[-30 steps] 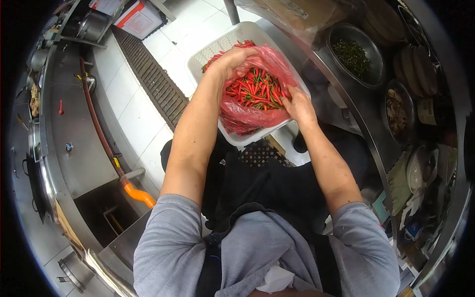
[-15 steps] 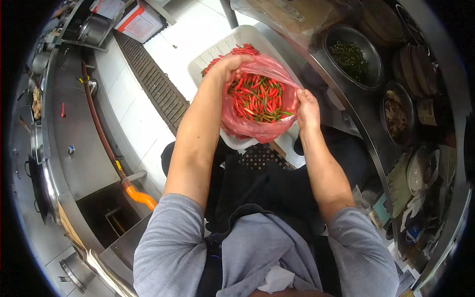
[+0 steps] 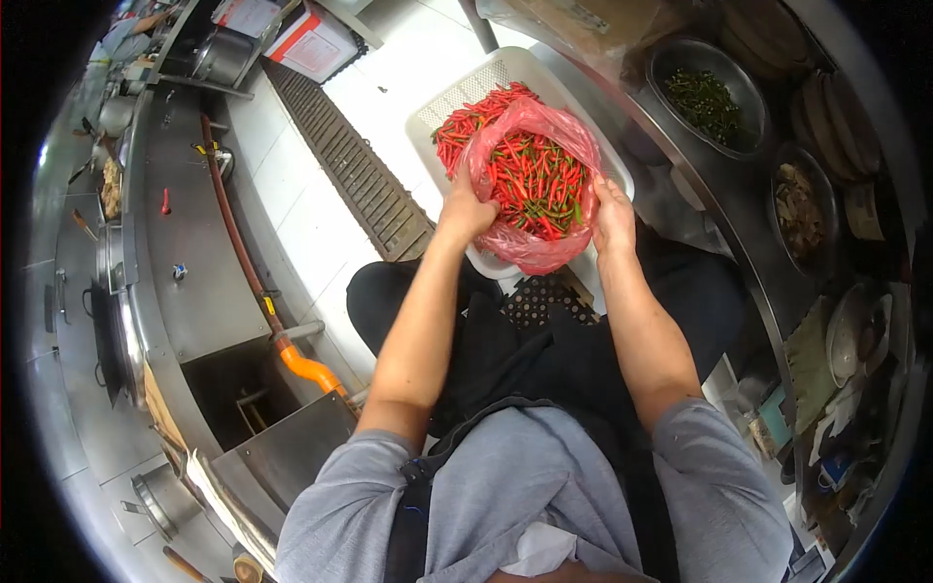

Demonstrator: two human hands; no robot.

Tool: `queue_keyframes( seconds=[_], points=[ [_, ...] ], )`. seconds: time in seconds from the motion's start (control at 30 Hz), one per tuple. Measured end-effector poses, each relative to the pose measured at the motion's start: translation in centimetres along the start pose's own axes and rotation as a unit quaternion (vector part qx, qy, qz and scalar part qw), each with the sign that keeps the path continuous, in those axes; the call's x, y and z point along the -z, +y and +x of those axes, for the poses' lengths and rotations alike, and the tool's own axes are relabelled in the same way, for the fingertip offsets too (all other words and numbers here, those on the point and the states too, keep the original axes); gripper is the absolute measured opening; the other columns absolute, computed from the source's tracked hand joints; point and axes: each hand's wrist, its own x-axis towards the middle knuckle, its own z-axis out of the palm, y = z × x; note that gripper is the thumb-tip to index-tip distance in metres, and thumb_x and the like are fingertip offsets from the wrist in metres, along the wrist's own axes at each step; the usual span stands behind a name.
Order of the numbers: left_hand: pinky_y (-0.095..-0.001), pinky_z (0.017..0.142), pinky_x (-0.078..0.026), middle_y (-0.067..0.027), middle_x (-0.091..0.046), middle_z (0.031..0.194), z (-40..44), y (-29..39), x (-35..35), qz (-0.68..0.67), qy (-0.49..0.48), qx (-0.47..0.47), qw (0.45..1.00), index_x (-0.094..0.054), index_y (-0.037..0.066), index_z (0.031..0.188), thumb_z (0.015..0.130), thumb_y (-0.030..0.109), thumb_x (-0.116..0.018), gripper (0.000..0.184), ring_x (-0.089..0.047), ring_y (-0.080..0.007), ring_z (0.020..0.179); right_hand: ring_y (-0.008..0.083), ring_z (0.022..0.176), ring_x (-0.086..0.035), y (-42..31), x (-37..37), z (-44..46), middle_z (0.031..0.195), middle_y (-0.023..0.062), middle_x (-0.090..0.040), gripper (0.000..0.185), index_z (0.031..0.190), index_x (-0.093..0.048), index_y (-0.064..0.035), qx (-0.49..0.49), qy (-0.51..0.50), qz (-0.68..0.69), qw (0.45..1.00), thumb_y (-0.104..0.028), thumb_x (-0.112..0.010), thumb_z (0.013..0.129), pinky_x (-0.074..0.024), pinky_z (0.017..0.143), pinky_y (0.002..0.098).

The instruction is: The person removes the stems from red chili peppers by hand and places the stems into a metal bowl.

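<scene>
A thin, wrinkled plastic bag (image 3: 539, 256) of slender chilies (image 3: 539, 180) is grasped by the left hand (image 3: 466, 210) and right hand (image 3: 612, 218); the box's (image 3: 315, 47) print cannot be read.

The left hand (image 3: 468, 209) is gripping the left side of a translucent red plastic bag (image 3: 539, 256); the right hand (image 3: 612, 216) is holding its right edge. Chili peppers (image 3: 535, 185) are filling the open bag, which is sitting over the near part of a white plastic basket (image 3: 425, 134). Loose chilies (image 3: 468, 126) are lying beyond it.
</scene>
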Motion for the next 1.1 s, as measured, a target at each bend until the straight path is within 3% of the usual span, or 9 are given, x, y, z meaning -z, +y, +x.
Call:
queue_keyframes(
  seconds=[0.27,0.33,0.37,0.4,0.6,0.67,0.73,0.87,1.1],
  points=[
    [-0.0302,0.075,-0.051,-0.0131,-0.063,0.110,0.5,-0.1,-0.1,-0.504,0.083,0.065,0.857,-0.040,0.007,0.140,0.080,-0.010,-0.047,0.063,-0.061,-0.0197,0.086,0.0117,0.075,-0.060,0.6,1.1,0.2,0.085,0.0016,-0.064,0.019,0.097,-0.062,-0.0052,0.060,-0.035,-0.050,0.996,-0.019,-0.050,0.099,-0.0471,0.065,0.0288],
    [-0.0321,0.081,-0.050,-0.0162,-0.063,0.113,1.6,-2.8,-1.3,-0.431,0.060,0.020,0.900,-0.041,0.006,0.139,0.080,-0.006,-0.051,0.061,-0.063,-0.0244,0.092,0.0161,0.073,-0.062,0.3,3.8,1.1,0.079,0.0066,-0.067,0.022,0.091,-0.065,-0.0038,0.077,0.003,-0.187,0.979,-0.023,-0.054,0.095,-0.0472,0.068,0.0319],
    [-0.0362,0.088,-0.049,-0.0200,-0.062,0.115,1.7,-4.1,-1.6,-0.146,0.115,-0.014,0.982,-0.043,0.003,0.137,0.078,-0.002,-0.054,0.060,-0.063,-0.0329,0.099,0.0188,0.071,-0.062,-0.1,4.6,0.9,0.076,0.0097,-0.066,0.024,0.088,-0.065,-0.0029,0.105,0.056,-0.341,0.932,-0.024,-0.057,0.093,-0.0474,0.068,0.0331],
    [-0.0362,0.088,-0.049,-0.0200,-0.062,0.115,1.1,-3.8,-1.3,-0.150,0.114,-0.017,0.982,-0.043,0.003,0.137,0.078,-0.002,-0.054,0.060,-0.063,-0.0329,0.099,0.0216,0.069,-0.062,-0.9,4.4,0.4,0.073,0.0128,-0.066,0.026,0.085,-0.066,-0.0019,0.129,0.108,-0.485,0.858,-0.026,-0.059,0.090,-0.0476,0.068,0.0343],
    [-0.0449,0.095,-0.043,-0.0246,-0.057,0.117,-3.5,0.7,1.0,0.022,0.359,-0.308,0.881,-0.050,0.003,0.128,0.075,-0.002,-0.055,0.054,-0.056,-0.0393,0.107,0.0273,0.074,-0.065,-2.9,2.6,-2.5,0.080,0.0167,-0.067,0.026,0.093,-0.067,-0.0015,0.148,0.102,-0.511,0.840,-0.026,-0.062,0.086,-0.0485,0.071,0.0377],
    [-0.0457,0.090,-0.046,-0.0200,-0.061,0.106,-5.3,1.9,0.6,0.034,0.337,-0.342,0.877,-0.060,0.003,0.113,0.075,0.001,-0.056,0.039,-0.056,-0.0375,0.102,0.0276,0.076,-0.065,-3.4,2.0,-3.0,0.081,0.0163,-0.067,0.025,0.095,-0.067,-0.0020,0.182,0.123,-0.494,0.841,-0.025,-0.062,0.086,-0.0488,0.072,0.0383],
    [-0.0451,0.085,-0.047,-0.0142,-0.065,0.100,-7.2,1.7,0.0,0.152,0.026,-0.358,0.921,-0.065,0.002,0.095,0.076,0.007,-0.057,0.021,-0.058,-0.0347,0.099,0.0279,0.078,-0.065,-4.3,0.9,-3.7,0.087,0.0144,-0.066,0.023,0.099,-0.066,-0.0033,0.359,0.153,-0.500,0.773,-0.022,-0.062,0.086,-0.0494,0.073,0.0394],
    [-0.0444,0.081,-0.049,-0.0114,-0.067,0.090,-8.7,0.1,-0.7,0.217,0.008,-0.363,0.906,-0.066,0.004,0.081,0.077,0.012,-0.058,0.013,-0.061,-0.0317,0.094,0.0310,0.082,-0.064,-5.3,-1.7,-6.2,0.093,0.0139,-0.065,0.024,0.102,-0.066,-0.0046,0.365,0.073,-0.504,0.779,-0.022,-0.063,0.086,-0.0500,0.074,0.0402],
    [-0.0430,0.076,-0.051,-0.0168,-0.066,0.084,-5.2,3.0,2.2,0.139,-0.072,-0.282,0.947,-0.068,0.004,0.089,0.078,0.012,-0.060,0.016,-0.064,-0.0340,0.082,0.0327,0.085,-0.063,-2.6,-3.6,-6.6,0.090,0.0139,-0.063,0.028,0.104,-0.064,-0.0050,0.327,-0.154,-0.675,0.643,-0.021,-0.068,0.081,-0.0499,0.074,0.0417]
  ],
)
